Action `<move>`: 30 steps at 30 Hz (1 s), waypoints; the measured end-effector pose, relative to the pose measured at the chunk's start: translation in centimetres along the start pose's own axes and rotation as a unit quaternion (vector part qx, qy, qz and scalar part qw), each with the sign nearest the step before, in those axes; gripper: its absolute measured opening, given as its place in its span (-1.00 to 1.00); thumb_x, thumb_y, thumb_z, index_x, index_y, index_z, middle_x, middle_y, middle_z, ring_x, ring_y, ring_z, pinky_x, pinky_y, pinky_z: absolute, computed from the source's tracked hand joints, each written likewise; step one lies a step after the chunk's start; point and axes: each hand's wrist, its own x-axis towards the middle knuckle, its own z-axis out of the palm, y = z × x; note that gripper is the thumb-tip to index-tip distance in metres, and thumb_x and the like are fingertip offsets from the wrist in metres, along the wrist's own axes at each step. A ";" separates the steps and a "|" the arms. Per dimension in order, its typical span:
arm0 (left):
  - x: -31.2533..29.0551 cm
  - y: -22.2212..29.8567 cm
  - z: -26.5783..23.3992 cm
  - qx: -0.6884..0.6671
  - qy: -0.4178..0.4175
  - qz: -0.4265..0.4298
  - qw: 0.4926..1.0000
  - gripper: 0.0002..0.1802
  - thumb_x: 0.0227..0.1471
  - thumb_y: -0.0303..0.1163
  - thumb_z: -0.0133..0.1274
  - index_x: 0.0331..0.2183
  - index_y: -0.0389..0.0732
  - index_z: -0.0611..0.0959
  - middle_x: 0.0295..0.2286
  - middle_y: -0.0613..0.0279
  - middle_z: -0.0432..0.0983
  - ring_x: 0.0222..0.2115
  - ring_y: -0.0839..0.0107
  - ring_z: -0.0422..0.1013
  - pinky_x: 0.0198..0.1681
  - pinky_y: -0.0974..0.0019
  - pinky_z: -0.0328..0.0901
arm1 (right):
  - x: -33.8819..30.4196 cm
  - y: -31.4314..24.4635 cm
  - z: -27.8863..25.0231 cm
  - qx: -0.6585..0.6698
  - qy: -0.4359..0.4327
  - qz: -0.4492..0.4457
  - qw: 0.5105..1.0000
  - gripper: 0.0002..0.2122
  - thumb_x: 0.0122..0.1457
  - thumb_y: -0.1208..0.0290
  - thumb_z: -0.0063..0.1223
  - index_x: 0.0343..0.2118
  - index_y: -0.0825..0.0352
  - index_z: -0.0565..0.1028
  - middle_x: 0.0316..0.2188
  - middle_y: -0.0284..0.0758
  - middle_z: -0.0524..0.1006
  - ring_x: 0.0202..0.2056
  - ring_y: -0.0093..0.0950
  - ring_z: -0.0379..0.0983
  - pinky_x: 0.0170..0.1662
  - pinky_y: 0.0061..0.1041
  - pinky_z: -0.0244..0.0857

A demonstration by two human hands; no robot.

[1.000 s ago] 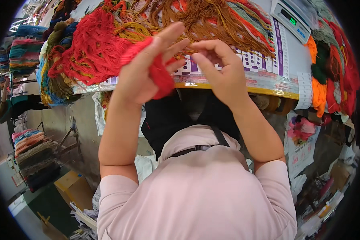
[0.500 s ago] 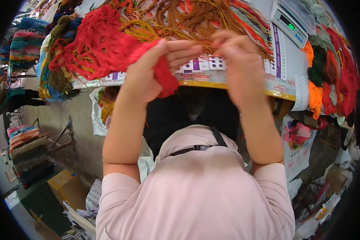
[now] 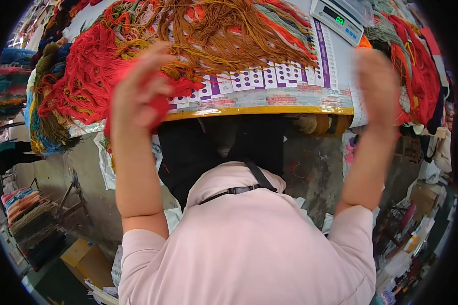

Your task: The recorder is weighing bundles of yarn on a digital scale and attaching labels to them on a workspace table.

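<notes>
My left hand point(image 3: 140, 91) is raised over the left front of the table, blurred by motion. A hank of red thread point(image 3: 160, 108) is looped on that hand, passing behind the fingers and hanging at its wrist. Beside it lies a large loose pile of red thread point(image 3: 84, 76). My right hand point(image 3: 375, 84) is up at the table's right end, well apart from the left and smeared by motion. No thread shows in it, and its fingers cannot be made out. Brown thread point(image 3: 213, 30) is spread across the table's middle.
White cards with purple marks point(image 3: 254, 79) line the table point(image 3: 269, 104) near its yellow-taped front edge. A digital scale point(image 3: 336, 21) stands at the back right. Red hanks point(image 3: 417, 71) hang at the right, olive and blue ones point(image 3: 51, 96) at the left. A cardboard box point(image 3: 88, 262) sits lower left.
My hands have moved apart: the left goes left with the red thread on it, the right swings out to the right. The whole view has shifted a little.
</notes>
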 end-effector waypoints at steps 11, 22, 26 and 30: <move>2.6 -10.3 7.5 0.225 -0.018 -0.179 0.958 -0.72 0.08 -0.41 -0.03 -0.17 -0.33 0.53 -0.35 0.24 0.55 -0.74 0.64 0.14 -0.60 0.53 0.20 | 1.6 11.0 15.9 0.037 -0.232 0.093 0.967 -0.87 0.05 0.65 -0.12 -0.31 0.38 0.33 -0.60 -0.52 0.31 -0.54 -0.75 0.18 -0.46 -0.72 0.07; 4.8 -12.3 7.8 0.284 -0.027 -0.148 0.947 -0.89 -0.02 -0.45 -0.04 -0.51 -0.22 0.56 -0.64 0.28 0.42 -0.75 0.55 0.25 -0.61 0.45 0.21 | 1.4 11.1 15.7 0.018 -0.236 0.055 0.970 -0.87 0.10 0.64 -0.09 -0.27 0.37 0.32 -0.56 -0.48 0.33 -0.50 -0.73 0.21 -0.41 -0.69 0.11; 4.7 -9.3 4.3 0.178 0.075 -0.063 0.979 -0.97 0.00 -0.43 0.02 -0.45 -0.15 0.53 -0.61 0.39 0.39 -0.73 0.59 0.19 -0.63 0.49 0.12 | 1.4 10.8 15.2 -0.024 -0.259 0.059 0.964 -0.86 0.11 0.62 -0.10 -0.25 0.37 0.32 -0.55 -0.48 0.33 -0.50 -0.72 0.21 -0.40 -0.69 0.12; 3.8 -5.1 2.7 -0.220 -0.104 -0.246 0.938 -0.90 0.06 -0.44 -0.08 -0.43 -0.23 0.52 -0.48 0.27 0.51 -0.86 0.71 0.00 -0.75 0.60 -0.01 | 1.5 11.3 15.4 -0.009 -0.259 0.055 0.964 -0.86 0.13 0.62 -0.12 -0.23 0.36 0.33 -0.55 -0.47 0.35 -0.51 -0.71 0.21 -0.41 -0.71 0.12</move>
